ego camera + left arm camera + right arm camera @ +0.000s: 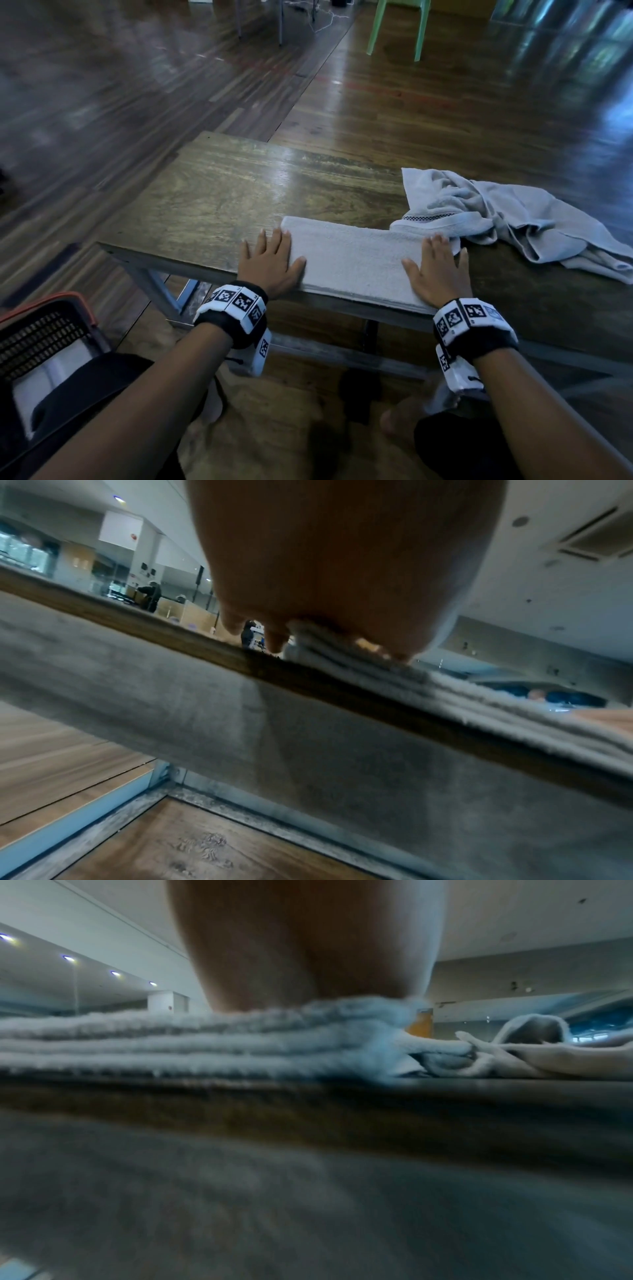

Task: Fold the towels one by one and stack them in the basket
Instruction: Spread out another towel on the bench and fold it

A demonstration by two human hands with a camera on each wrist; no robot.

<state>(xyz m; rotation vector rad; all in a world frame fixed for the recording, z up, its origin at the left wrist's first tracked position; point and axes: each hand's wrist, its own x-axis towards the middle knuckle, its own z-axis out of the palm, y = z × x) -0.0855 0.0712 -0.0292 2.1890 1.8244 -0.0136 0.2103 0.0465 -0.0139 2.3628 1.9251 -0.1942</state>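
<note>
A grey towel (352, 260), folded into a long strip of several layers, lies along the near edge of the wooden table (219, 195). My left hand (270, 263) lies flat at its left end, thumb on the cloth and the other fingers partly on the wood. Flat on the strip's right end rests my right hand (438, 270), fingers straight. The left wrist view shows the layered towel edge (479, 712) under my palm; the right wrist view shows the stacked layers (205, 1042). A black mesh basket (44, 329) with an orange rim stands at my lower left, a white folded towel (44, 380) inside.
A crumpled grey towel (507, 219) lies on the table's right part, touching the strip's right end. A green plastic chair (397, 27) stands on the wooden floor far behind. My knees and bare feet are under the table's near edge.
</note>
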